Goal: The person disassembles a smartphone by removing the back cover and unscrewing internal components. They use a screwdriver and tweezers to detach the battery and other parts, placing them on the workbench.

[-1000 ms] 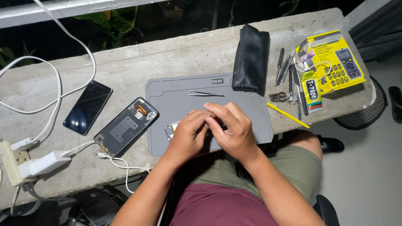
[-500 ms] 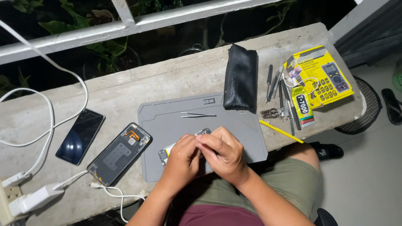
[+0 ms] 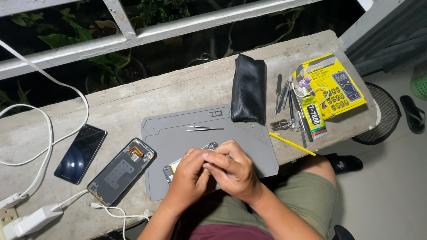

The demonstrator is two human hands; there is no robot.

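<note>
- While both hands meet over the grey rubbery work mat on the concrete ledge, they cover most of a thin, flat opened phone body
- The left hand curls its fingers narrowly onto the phone's near edge
- The right hand pinches close above it; whether it grips a small part, I cannot tell
- The phone looks light, stiff and fragile; best held by its edges
- Slim metal tweezers lie just beyond

Tweezers on mat; pouch right
</note>
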